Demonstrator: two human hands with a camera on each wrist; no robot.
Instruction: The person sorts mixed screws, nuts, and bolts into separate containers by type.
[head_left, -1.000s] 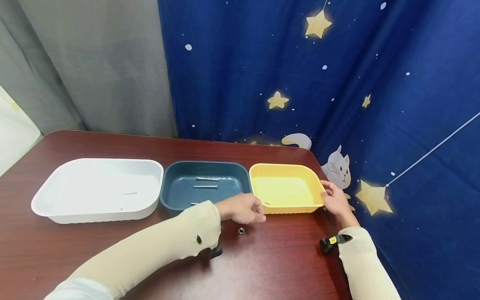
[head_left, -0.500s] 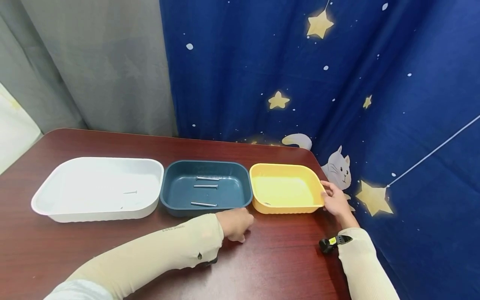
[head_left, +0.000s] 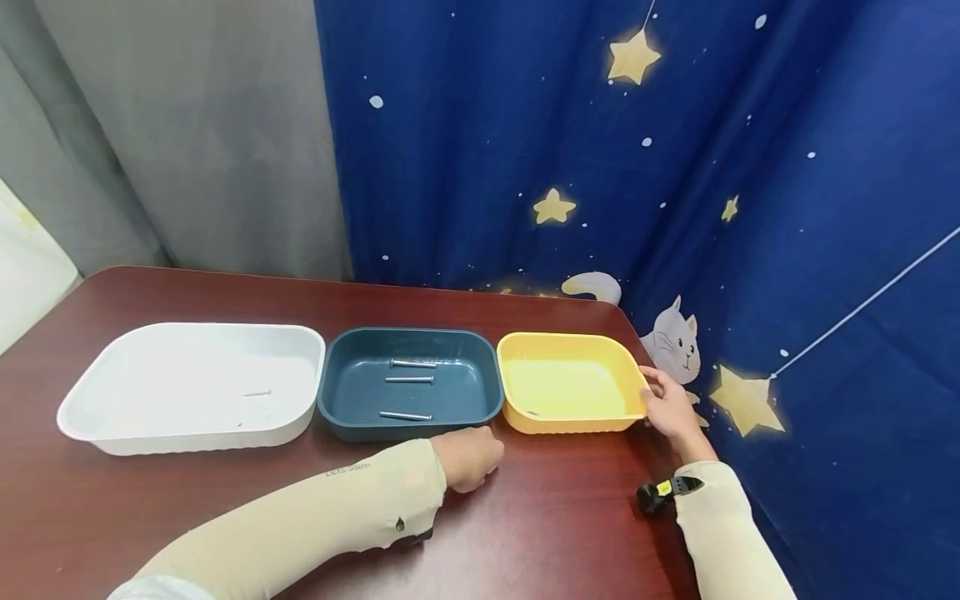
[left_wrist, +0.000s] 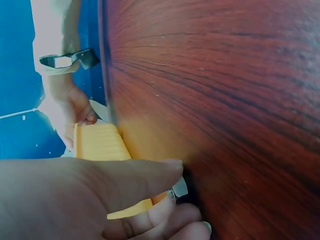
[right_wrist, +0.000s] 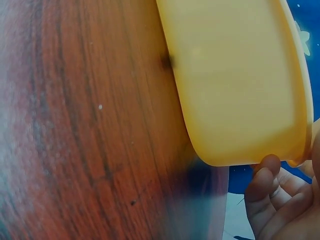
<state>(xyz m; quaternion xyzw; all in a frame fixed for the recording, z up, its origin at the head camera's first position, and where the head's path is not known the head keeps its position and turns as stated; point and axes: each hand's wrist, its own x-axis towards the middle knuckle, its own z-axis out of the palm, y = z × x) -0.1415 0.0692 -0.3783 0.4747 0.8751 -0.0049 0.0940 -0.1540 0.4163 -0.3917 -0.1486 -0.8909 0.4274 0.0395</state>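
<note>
In the head view my left hand (head_left: pixel 468 458) is low over the table, just in front of the gap between the dark blue tray (head_left: pixel 333 417) and the yellow tray (head_left: pixel 573 423). A small shiny metal nut (left_wrist: pixel 179 189) shows between its thumb and fingers in the left wrist view, partly hidden by them. My right hand (head_left: pixel 670 410) holds the right end of the yellow tray, thumb and fingers at its rim. Several long bolts, among them one bolt (head_left: pixel 406 415) near the front, lie in the dark blue tray. A small piece (head_left: pixel 532 413) lies in the yellow tray's front left corner.
A white tray (head_left: pixel 202 442) stands left of the dark blue one, with a thin screw (head_left: pixel 257 393) and a tiny dark speck inside. All three trays stand in a row on the reddish-brown table (head_left: pixel 570 517). Curtains (head_left: pixel 465 150) hang behind and to the right.
My left hand has moved left and toward me, from the yellow tray's front left corner to where the nut lay on the table, and now pinches it. My right hand stays put.
</note>
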